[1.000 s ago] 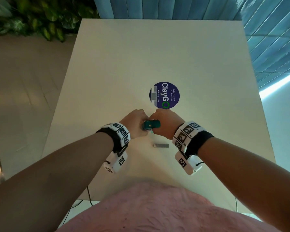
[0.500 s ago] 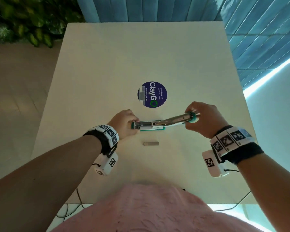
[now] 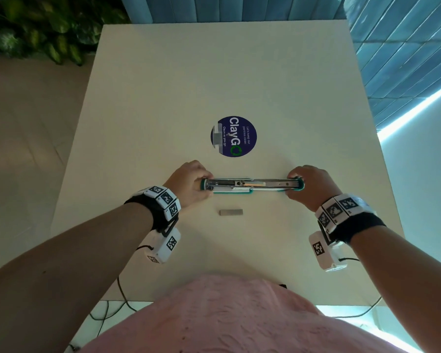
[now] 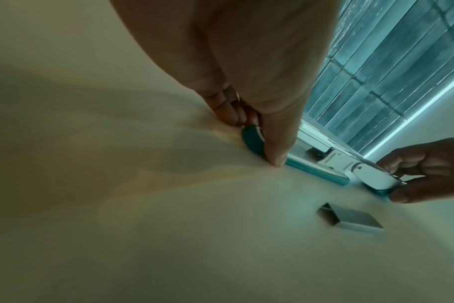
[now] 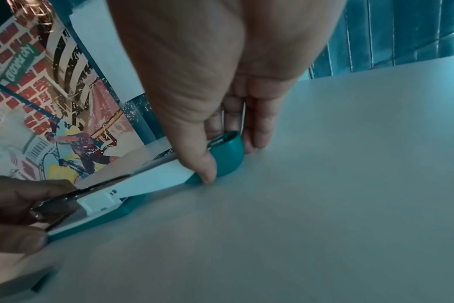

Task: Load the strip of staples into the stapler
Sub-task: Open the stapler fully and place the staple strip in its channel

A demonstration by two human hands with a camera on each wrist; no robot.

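Note:
A teal and white stapler (image 3: pixel 250 186) lies swung fully open and flat on the cream table (image 3: pixel 214 72), its metal staple channel facing up. My left hand (image 3: pixel 189 183) pinches the teal base end (image 4: pixel 252 141) against the table. At the other end my right hand (image 3: pixel 308 186) pinches the teal tip of the lid (image 5: pixel 226 155) between thumb and fingers. A short grey strip of staples (image 3: pixel 231 212) lies loose on the table just in front of the stapler, also in the left wrist view (image 4: pixel 350 218), with neither hand touching it.
A round blue ClayGo sticker (image 3: pixel 233 136) is stuck on the table behind the stapler. Green plants (image 3: pixel 36 26) stand beyond the far left corner, and a blue panelled wall (image 3: pixel 405 47) runs along the right. Cables hang near the table's front edge.
The stapler went from folded between both hands to fully spread. My right hand swung the lid out to the right and down until it lay flat; my left hand kept hold of the base.

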